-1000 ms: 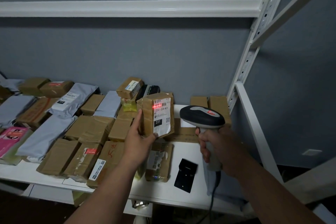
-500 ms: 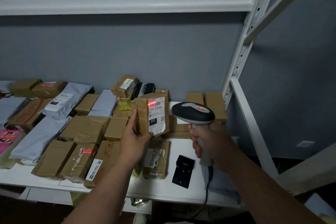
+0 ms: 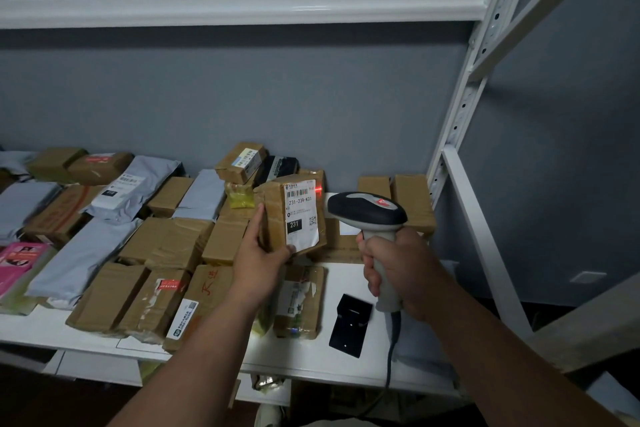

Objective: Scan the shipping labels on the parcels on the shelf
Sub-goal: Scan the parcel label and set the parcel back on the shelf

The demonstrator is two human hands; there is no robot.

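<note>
- White metal shelf [image 3: 346, 362] against a grey-blue wall [image 3: 311, 97], crowded with brown boxes and grey mailer bags [image 3: 83, 256]; a pink packet [image 3: 19, 262] sits far left, a black stand [image 3: 350, 324] lies on the bare board.
- Left hand [image 3: 258, 262] holds 1 brown parcel [image 3: 277, 218] upright above the shelf, thumb on the lower corner of its shipping label [image 3: 300, 215], marked 231.
- Right hand [image 3: 401, 269] grips the scanner [image 3: 367, 213] handle, head just beside the parcel.
- Red dot [image 3: 318, 188] glows right of the barcode.
</note>
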